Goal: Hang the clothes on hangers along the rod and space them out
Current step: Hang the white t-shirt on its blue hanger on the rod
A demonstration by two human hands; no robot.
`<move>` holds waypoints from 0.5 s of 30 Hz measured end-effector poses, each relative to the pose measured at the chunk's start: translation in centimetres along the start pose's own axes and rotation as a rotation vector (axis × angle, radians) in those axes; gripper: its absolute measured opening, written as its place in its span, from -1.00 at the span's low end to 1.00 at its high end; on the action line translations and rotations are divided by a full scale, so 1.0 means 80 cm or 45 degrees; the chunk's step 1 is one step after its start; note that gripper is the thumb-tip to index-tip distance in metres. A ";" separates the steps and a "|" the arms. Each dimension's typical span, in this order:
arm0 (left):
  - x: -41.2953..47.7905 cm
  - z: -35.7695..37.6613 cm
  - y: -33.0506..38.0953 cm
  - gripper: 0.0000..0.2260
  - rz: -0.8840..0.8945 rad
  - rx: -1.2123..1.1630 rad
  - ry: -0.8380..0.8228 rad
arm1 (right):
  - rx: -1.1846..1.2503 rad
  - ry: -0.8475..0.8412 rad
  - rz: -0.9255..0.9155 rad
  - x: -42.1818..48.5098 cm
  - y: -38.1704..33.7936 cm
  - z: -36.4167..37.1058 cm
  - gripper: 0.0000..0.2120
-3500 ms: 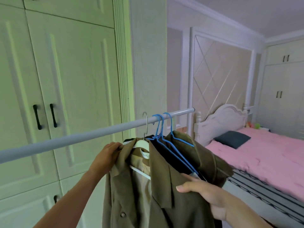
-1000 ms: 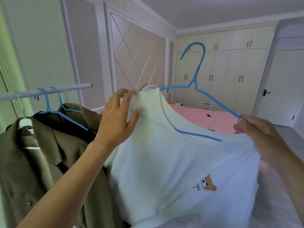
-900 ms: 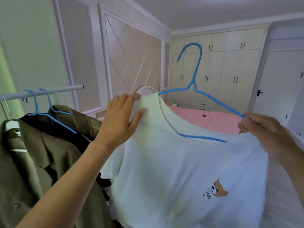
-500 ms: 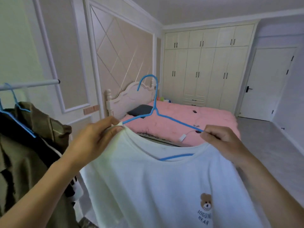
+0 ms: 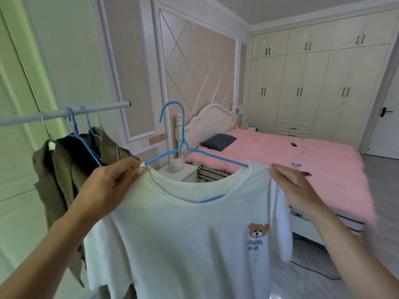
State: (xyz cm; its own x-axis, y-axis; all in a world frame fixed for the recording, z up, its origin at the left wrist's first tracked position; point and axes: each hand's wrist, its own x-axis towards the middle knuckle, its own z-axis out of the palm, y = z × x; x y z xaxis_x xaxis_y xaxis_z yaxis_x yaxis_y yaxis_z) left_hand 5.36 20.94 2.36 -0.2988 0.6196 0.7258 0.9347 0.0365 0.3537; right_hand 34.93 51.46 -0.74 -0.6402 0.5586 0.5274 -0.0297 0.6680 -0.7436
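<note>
A white T-shirt [image 5: 183, 234] with a small bear print hangs in front of me on a blue wire hanger [image 5: 182, 145]. The hanger's hook points up and touches nothing. My left hand [image 5: 108, 186] pinches the shirt's left shoulder, and my right hand [image 5: 295, 188] pinches the right shoulder. At the left, a grey rod [image 5: 64, 113] carries an olive jacket [image 5: 56, 182] on a white hanger, plus a dark garment [image 5: 82, 154] and another olive garment on two blue hangers, all bunched close together.
A bed with a pink cover [image 5: 291, 167] and a white headboard stands behind the shirt, with a white nightstand [image 5: 183, 173] beside it. Cream wardrobes [image 5: 313, 89] line the far wall. A door [image 5: 386, 117] is at the right edge.
I was adjusting the olive jacket on the rod; now I hold the white T-shirt on a blue hanger. My right hand has shifted from the hanger's arm to the shirt's shoulder.
</note>
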 end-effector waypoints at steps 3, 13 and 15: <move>-0.018 -0.030 -0.012 -0.75 -0.049 0.090 0.018 | 0.028 -0.096 -0.067 0.016 -0.024 0.044 -0.58; -0.083 -0.138 -0.035 -0.77 -0.207 0.444 0.171 | -0.077 -0.230 -0.318 0.042 -0.107 0.167 -0.62; -0.093 -0.156 -0.035 -0.79 -0.182 0.463 0.189 | -0.101 -0.302 -0.311 0.041 -0.120 0.182 -0.64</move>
State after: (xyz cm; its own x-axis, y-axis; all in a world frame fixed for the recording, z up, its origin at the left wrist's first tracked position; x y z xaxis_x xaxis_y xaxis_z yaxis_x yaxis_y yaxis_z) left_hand 2.57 6.45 3.36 -0.4303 0.4696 0.7709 0.8809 0.4051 0.2449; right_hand 21.98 39.72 2.15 -0.7822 0.2543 0.5688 -0.1500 0.8093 -0.5680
